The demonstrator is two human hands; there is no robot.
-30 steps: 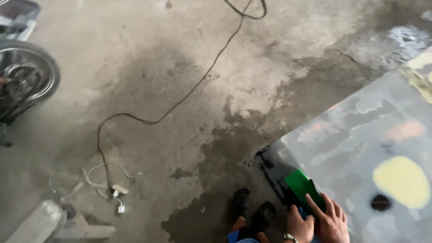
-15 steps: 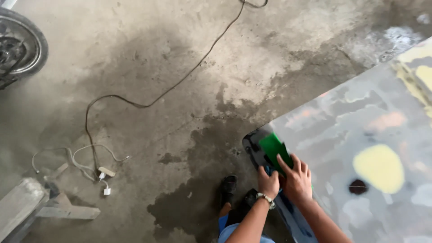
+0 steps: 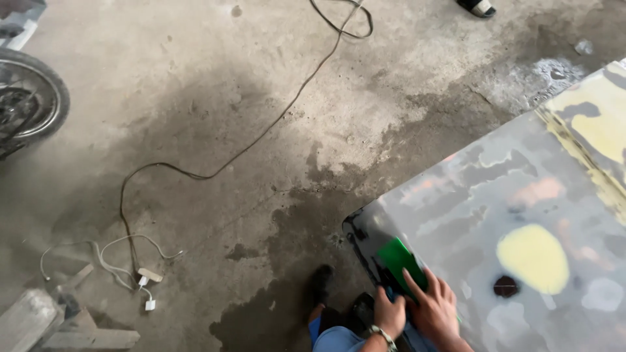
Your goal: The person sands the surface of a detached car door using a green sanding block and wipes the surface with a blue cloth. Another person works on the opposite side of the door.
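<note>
A green sanding block [image 3: 399, 259] lies flat on the near corner of a grey car body panel [image 3: 495, 202] patched with yellow filler. My right hand [image 3: 433, 306] presses on top of the block with its fingers spread over it. My left hand [image 3: 390, 314] grips the block's near end at the panel's dark edge; a bracelet shows on that wrist. Both hands are at the bottom of the view, above my dark shoes [image 3: 321, 285].
A black cable [image 3: 261, 137] snakes across the stained wet concrete floor to a plug and white cords [image 3: 147, 277]. A motorcycle wheel [image 3: 29, 98] stands at the left, wood scraps [image 3: 45, 322] at the bottom left, and another person's sandalled foot [image 3: 477, 6] at the top.
The view has shifted, and both hands with the green block have slid along the panel's corner edge. The grip on the block is unchanged.
</note>
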